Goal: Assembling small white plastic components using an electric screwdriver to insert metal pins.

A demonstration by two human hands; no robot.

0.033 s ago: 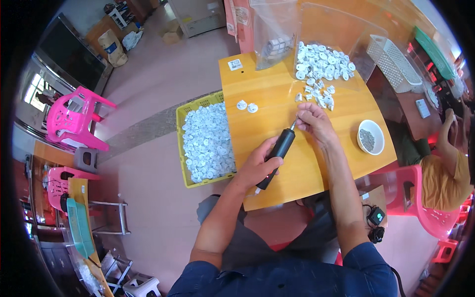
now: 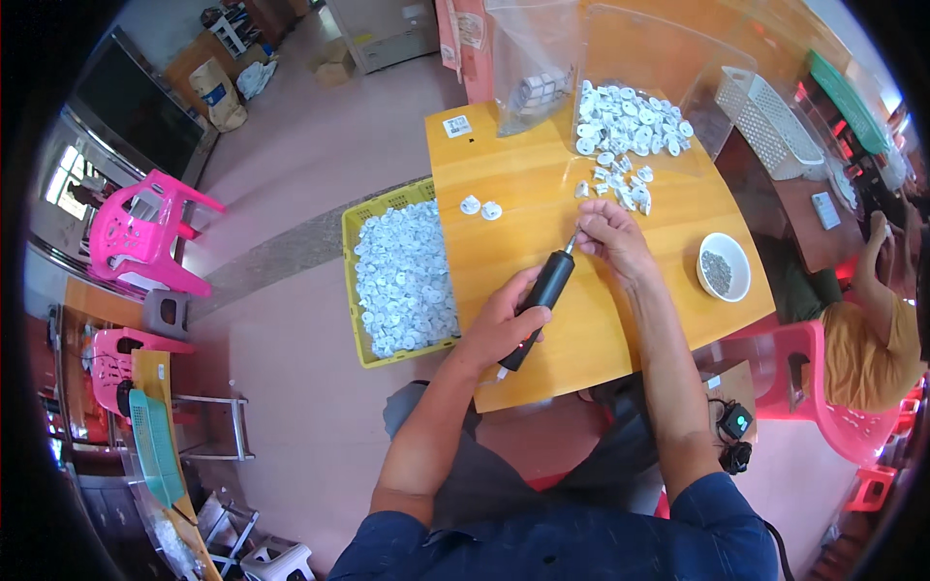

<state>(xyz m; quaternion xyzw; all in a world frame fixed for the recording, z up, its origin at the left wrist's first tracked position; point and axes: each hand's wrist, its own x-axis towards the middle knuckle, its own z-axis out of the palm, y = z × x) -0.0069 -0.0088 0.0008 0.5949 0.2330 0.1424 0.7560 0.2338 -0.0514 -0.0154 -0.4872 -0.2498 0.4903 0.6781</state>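
My left hand [image 2: 503, 323] is wrapped round a black electric screwdriver [image 2: 545, 299], whose metal bit points up toward my right hand. The fingers of my right hand [image 2: 616, 240] are pinched together at the tip of the bit; whatever is between them is too small to make out. Just beyond that hand lie several loose white plastic parts [image 2: 621, 181]. A heap of similar parts [image 2: 635, 121] sits behind them in a clear plastic bin. Two round white pieces [image 2: 481, 207] rest apart on the left of the table. A white bowl [image 2: 739, 290] of small grey metal pieces stands to the right.
The wooden table [image 2: 542, 242] fills the middle. Against its left edge is a yellow crate [image 2: 353, 281] full of white parts. A clear bag [image 2: 518, 58] and a white basket [image 2: 770, 131] are at the back. Another person [image 2: 872, 334] sits at the right.
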